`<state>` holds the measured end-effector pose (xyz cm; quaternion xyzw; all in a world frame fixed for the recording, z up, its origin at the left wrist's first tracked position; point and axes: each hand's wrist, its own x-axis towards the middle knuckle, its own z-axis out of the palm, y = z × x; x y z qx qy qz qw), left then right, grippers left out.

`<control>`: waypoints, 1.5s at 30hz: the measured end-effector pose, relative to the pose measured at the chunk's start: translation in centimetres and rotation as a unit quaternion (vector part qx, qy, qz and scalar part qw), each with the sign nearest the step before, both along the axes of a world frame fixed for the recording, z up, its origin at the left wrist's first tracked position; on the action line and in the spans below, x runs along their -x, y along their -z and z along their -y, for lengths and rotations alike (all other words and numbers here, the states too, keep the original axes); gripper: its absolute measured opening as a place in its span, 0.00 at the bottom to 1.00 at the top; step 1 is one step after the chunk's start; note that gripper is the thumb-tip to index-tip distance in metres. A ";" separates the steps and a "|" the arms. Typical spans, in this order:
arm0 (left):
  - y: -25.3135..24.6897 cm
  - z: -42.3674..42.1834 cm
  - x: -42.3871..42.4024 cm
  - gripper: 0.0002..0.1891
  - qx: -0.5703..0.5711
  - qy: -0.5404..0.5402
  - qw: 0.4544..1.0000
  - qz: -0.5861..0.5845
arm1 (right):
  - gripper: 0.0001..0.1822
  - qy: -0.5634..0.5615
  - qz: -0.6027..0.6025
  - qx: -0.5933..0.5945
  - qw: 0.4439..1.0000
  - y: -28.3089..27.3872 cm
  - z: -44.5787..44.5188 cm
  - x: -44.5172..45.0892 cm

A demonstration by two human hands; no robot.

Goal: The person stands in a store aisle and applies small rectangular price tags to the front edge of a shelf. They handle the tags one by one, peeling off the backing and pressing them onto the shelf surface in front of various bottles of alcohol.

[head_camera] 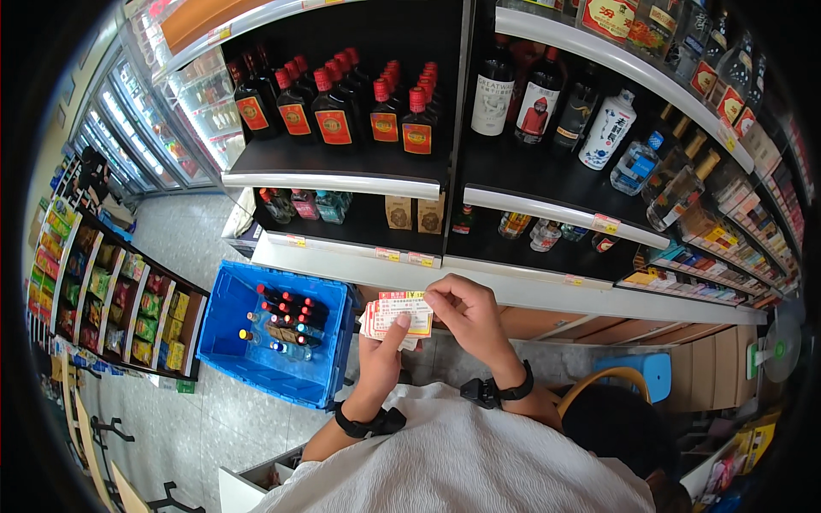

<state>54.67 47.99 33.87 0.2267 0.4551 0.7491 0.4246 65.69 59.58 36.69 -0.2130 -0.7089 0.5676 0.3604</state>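
My left hand (383,359) holds a stack of paper price tags (392,320) in red, white and yellow, the thumb lying on top. At the stack's upper right corner, my right hand (467,314) pinches the edge of a tag between thumb and fingertips. Both wrists wear black straps. Left of my hands, a blue plastic crate (215,320) holds several bottles, some with red caps. Ahead are black shelves with dark red-capped bottles (333,112) on the left and wine bottles (494,96) on the right. Tags sit in the rail of the lower shelf (359,263).
Snack racks (122,288) and glass-door coolers (135,122) stand at the left, with a person (96,179) between them. A blue stool (641,372) and cardboard (712,369) are at the right. A white drawer unit (247,487) is at the lower left.
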 end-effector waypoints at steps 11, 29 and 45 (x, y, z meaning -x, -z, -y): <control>0.1 0.0 0.2 0.15 0.005 -0.018 1.000 0.015 | 0.08 -0.025 0.012 -0.021 0.999 0.2 -0.2 0.4; 0.6 -0.4 0.1 0.14 0.027 -0.024 0.999 0.014 | 0.08 -0.032 0.040 -0.030 0.998 0.1 -0.9 -0.1; 0.3 0.0 0.3 0.13 0.026 -0.038 0.999 0.021 | 0.08 -0.044 0.054 -0.062 0.996 0.3 -0.8 0.5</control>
